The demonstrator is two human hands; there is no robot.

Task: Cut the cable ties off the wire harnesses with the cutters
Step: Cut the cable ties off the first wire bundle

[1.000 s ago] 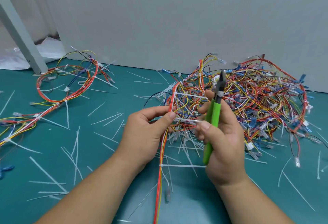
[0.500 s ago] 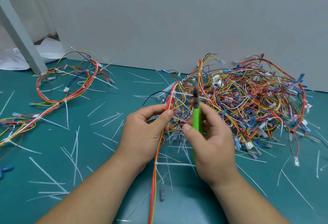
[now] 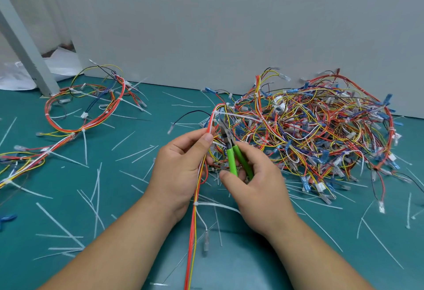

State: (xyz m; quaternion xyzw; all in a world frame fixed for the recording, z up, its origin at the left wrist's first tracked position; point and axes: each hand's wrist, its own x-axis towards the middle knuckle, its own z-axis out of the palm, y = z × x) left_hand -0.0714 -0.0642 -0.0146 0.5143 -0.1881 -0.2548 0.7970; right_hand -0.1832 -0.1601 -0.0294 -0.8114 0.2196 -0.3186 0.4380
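Teal table mat (image 3: 252,266) carries a big tangled pile of wire harnesses (image 3: 309,133) at right and a looped harness (image 3: 80,115) far left, with cut ties (image 3: 91,197) strewn about; left hand (image 3: 181,165) pinches a red-yellow wire bundle (image 3: 195,220) between thumb and fingers; right hand (image 3: 259,188) grips the green-handled cutters (image 3: 234,156) — tip just beside a white cable tie (image 3: 214,121) on that bundle.

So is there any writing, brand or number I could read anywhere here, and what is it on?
None can be read.
Cutters: green handles plain, no brand shows.
Harness and wire pile: connectors too small to show any marking.
White plastic at far left: any print too blurred to read.
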